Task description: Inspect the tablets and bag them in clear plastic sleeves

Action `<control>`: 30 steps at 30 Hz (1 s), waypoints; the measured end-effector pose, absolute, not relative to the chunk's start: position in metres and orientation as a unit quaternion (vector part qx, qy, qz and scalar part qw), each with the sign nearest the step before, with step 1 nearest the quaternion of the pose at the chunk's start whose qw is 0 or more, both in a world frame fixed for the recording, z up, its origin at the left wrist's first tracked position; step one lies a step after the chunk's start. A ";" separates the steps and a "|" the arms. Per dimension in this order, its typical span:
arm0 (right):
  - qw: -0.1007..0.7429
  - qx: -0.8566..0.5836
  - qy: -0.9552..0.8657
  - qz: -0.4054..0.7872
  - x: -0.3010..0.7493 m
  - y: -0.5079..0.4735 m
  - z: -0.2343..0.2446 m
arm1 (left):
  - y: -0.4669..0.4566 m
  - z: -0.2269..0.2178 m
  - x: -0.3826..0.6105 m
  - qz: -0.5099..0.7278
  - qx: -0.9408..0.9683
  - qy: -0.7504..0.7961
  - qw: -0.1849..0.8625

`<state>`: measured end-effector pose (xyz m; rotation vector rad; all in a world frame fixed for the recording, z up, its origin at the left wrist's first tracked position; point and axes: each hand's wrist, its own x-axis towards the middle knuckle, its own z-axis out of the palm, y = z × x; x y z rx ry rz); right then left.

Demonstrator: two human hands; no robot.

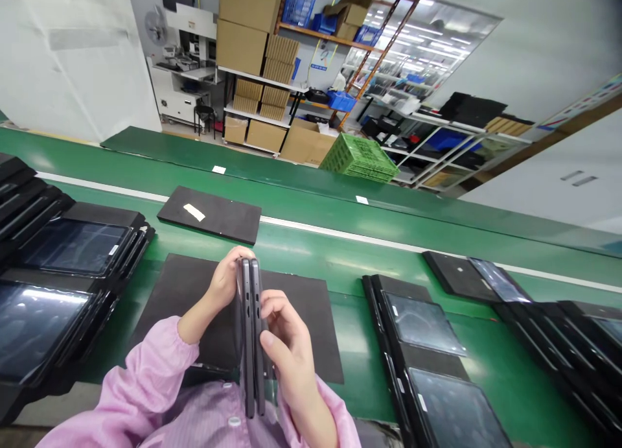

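Observation:
Two dark tablets (251,344) stand on edge side by side, held between both hands with their port edges facing up toward me. My left hand (226,278) is closed round the far left side of the pair, its fingertips over the top corner. On the right, my right hand (287,336) presses thumb and fingers against the face of the right-hand tablet. Beneath them a black foam mat (311,318) lies on the green work surface (350,331).
Stacked black foam trays with tablets (78,244) stand at the left. More trays with tablets (422,318) are at the right, and further stacks (558,338) beyond. A black foam block (208,213) lies ahead. Behind the bench are green crates (359,157) and cardboard boxes (245,43).

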<state>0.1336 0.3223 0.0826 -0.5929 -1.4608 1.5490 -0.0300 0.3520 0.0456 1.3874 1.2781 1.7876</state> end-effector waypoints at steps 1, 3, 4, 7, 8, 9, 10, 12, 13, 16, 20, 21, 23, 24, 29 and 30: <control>0.452 -0.244 -0.588 0.625 0.134 0.322 0.082 | 0.353 0.046 -0.029 0.661 0.515 0.472 0.273; 0.455 -0.253 -0.581 0.625 0.134 0.323 0.081 | 0.356 0.046 -0.027 0.653 0.516 0.478 0.280; 0.457 -0.256 -0.578 0.625 0.134 0.323 0.081 | 0.358 0.045 -0.026 0.649 0.517 0.482 0.281; 0.467 -0.265 -0.569 0.623 0.133 0.327 0.082 | 0.362 0.044 -0.025 0.631 0.516 0.501 0.291; 0.470 -0.269 -0.566 0.622 0.132 0.328 0.083 | 0.363 0.043 -0.024 0.625 0.514 0.507 0.298; 0.471 -0.274 -0.563 0.622 0.132 0.329 0.083 | 0.365 0.043 -0.024 0.621 0.510 0.510 0.306; 0.473 -0.278 -0.560 0.621 0.132 0.331 0.084 | 0.366 0.043 -0.024 0.619 0.506 0.512 0.314; 0.474 -0.285 -0.556 0.621 0.131 0.333 0.085 | 0.368 0.043 -0.023 0.619 0.502 0.510 0.325; 0.474 -0.287 -0.555 0.620 0.132 0.334 0.086 | 0.369 0.042 -0.022 0.619 0.501 0.508 0.328; 0.474 -0.289 -0.558 0.617 0.133 0.335 0.088 | 0.369 0.042 -0.021 0.620 0.499 0.508 0.329; 0.475 -0.286 -0.564 0.613 0.134 0.335 0.090 | 0.368 0.043 -0.021 0.617 0.500 0.515 0.324; 0.476 -0.285 -0.563 0.613 0.134 0.335 0.090 | 0.367 0.043 -0.021 0.615 0.502 0.516 0.322; 0.479 -0.283 -0.561 0.613 0.134 0.335 0.090 | 0.367 0.045 -0.021 0.610 0.506 0.520 0.318; 0.479 -0.281 -0.560 0.614 0.133 0.335 0.090 | 0.366 0.046 -0.021 0.607 0.508 0.523 0.316; 0.479 -0.268 -0.560 0.620 0.133 0.336 0.088 | 0.366 0.045 -0.022 0.604 0.504 0.532 0.314; 0.479 -0.266 -0.560 0.621 0.133 0.336 0.088 | 0.366 0.044 -0.022 0.606 0.500 0.531 0.318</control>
